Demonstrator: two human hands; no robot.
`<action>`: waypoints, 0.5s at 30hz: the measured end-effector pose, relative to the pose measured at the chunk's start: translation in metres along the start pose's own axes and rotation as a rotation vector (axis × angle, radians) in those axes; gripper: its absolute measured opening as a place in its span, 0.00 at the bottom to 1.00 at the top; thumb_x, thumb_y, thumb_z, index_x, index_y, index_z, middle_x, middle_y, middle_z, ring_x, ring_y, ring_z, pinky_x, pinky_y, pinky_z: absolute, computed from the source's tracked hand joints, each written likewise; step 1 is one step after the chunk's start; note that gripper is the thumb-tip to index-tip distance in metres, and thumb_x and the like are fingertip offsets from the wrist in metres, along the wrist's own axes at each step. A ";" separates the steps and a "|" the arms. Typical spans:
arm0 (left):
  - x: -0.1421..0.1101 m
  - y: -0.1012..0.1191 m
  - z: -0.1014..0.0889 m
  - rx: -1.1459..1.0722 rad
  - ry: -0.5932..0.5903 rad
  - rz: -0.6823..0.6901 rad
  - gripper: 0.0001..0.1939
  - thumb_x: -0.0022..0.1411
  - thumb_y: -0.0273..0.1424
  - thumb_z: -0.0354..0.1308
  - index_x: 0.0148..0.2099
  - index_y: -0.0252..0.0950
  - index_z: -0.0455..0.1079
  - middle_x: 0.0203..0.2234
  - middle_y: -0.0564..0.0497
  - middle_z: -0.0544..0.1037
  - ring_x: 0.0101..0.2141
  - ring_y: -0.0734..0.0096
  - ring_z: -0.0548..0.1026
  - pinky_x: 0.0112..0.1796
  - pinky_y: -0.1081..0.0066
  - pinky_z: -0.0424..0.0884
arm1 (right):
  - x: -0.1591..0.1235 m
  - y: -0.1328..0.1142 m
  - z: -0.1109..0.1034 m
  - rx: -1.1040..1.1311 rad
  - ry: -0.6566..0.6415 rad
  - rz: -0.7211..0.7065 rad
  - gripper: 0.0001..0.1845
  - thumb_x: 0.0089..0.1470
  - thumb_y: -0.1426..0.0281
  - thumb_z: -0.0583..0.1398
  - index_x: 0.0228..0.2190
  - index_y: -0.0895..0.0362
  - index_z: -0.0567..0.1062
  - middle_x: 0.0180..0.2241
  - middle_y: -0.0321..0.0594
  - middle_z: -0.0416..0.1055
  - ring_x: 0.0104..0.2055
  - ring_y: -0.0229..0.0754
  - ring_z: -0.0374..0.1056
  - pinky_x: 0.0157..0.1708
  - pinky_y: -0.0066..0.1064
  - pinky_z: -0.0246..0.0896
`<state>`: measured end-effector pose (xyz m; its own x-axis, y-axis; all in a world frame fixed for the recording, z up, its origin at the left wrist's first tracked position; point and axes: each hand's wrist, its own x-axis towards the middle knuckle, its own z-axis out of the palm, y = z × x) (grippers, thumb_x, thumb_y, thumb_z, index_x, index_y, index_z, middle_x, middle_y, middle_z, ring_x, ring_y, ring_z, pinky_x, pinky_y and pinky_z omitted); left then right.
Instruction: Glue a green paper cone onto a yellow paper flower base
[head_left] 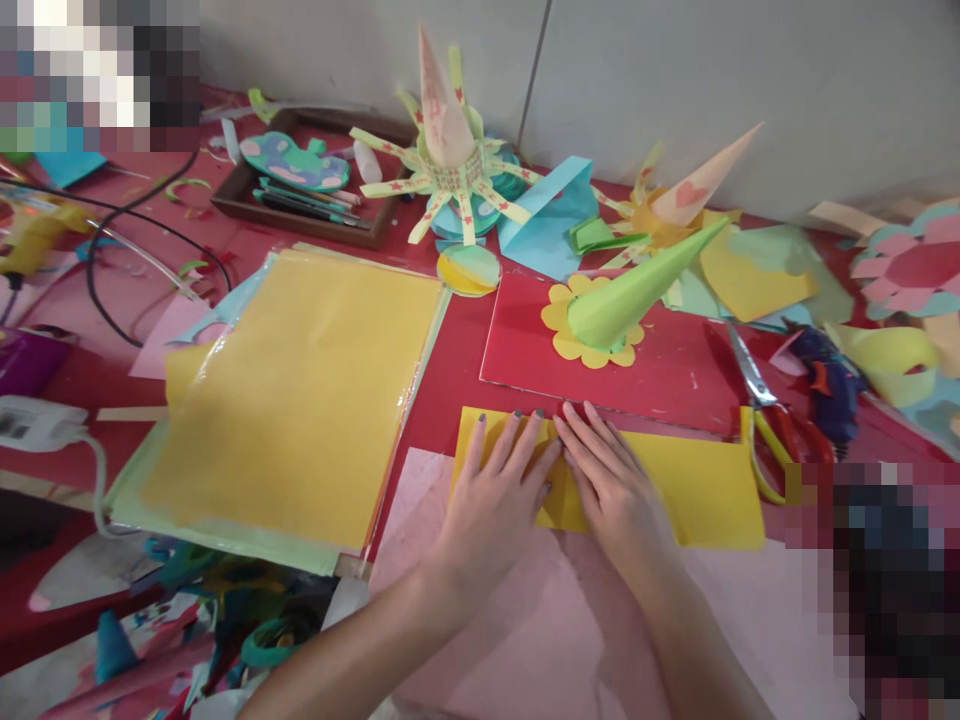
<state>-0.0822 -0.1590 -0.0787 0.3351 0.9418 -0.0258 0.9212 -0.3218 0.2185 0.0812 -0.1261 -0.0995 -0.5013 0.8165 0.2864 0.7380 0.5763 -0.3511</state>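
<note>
A long yellow paper strip (pixel 705 490) lies flat across the front of the table, partly over a pink sheet (pixel 555 630). Both hands rest on the strip, side by side near its left half. My left hand (pixel 495 490) lies with fingers spread, pressing the paper. My right hand (pixel 615 475) has its fingers stretched out, the tips close to the left hand's. Beyond them, a green paper cone (pixel 637 290) on a yellow flower-shaped base (pixel 592 352) stands on a red board (pixel 675 375). What lies beneath the palms is hidden.
Yellow-handled scissors (pixel 757 400) lie at the right beside a dark blue object (pixel 829 385). Left is a plastic-wrapped stack of yellow paper (pixel 300 390). Behind stand a brown tray (pixel 300 225) and a cone-topped paper craft (pixel 450 130). A yellow glue gun (pixel 37 240) is far left.
</note>
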 end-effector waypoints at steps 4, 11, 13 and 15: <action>0.000 -0.001 0.000 0.002 0.017 -0.012 0.22 0.70 0.31 0.38 0.62 0.36 0.57 0.61 0.49 0.62 0.61 0.62 0.59 0.60 0.52 0.57 | 0.000 0.001 -0.001 0.000 -0.021 -0.009 0.30 0.61 0.77 0.50 0.62 0.50 0.53 0.59 0.40 0.62 0.64 0.46 0.52 0.58 0.47 0.59; -0.001 0.000 0.002 0.017 0.046 -0.055 0.22 0.70 0.32 0.37 0.61 0.33 0.59 0.61 0.48 0.63 0.60 0.65 0.61 0.60 0.56 0.56 | -0.001 0.002 0.000 -0.021 -0.018 -0.032 0.33 0.59 0.79 0.51 0.63 0.50 0.50 0.58 0.42 0.63 0.64 0.47 0.53 0.57 0.48 0.60; -0.001 0.000 0.002 0.028 0.049 -0.047 0.22 0.70 0.31 0.37 0.61 0.33 0.59 0.61 0.48 0.63 0.60 0.64 0.61 0.60 0.55 0.57 | -0.001 0.002 0.000 -0.018 -0.018 -0.027 0.33 0.60 0.79 0.51 0.63 0.49 0.49 0.59 0.41 0.62 0.64 0.47 0.53 0.57 0.48 0.60; 0.000 0.000 0.002 0.036 0.053 -0.039 0.22 0.70 0.31 0.37 0.61 0.33 0.59 0.60 0.48 0.63 0.59 0.64 0.61 0.59 0.55 0.58 | -0.001 0.002 0.000 -0.014 -0.021 -0.022 0.33 0.60 0.79 0.50 0.63 0.49 0.48 0.59 0.41 0.62 0.64 0.47 0.53 0.57 0.48 0.60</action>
<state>-0.0818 -0.1591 -0.0811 0.2889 0.9572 0.0184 0.9401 -0.2873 0.1836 0.0831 -0.1261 -0.1005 -0.5269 0.8041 0.2755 0.7329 0.5939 -0.3319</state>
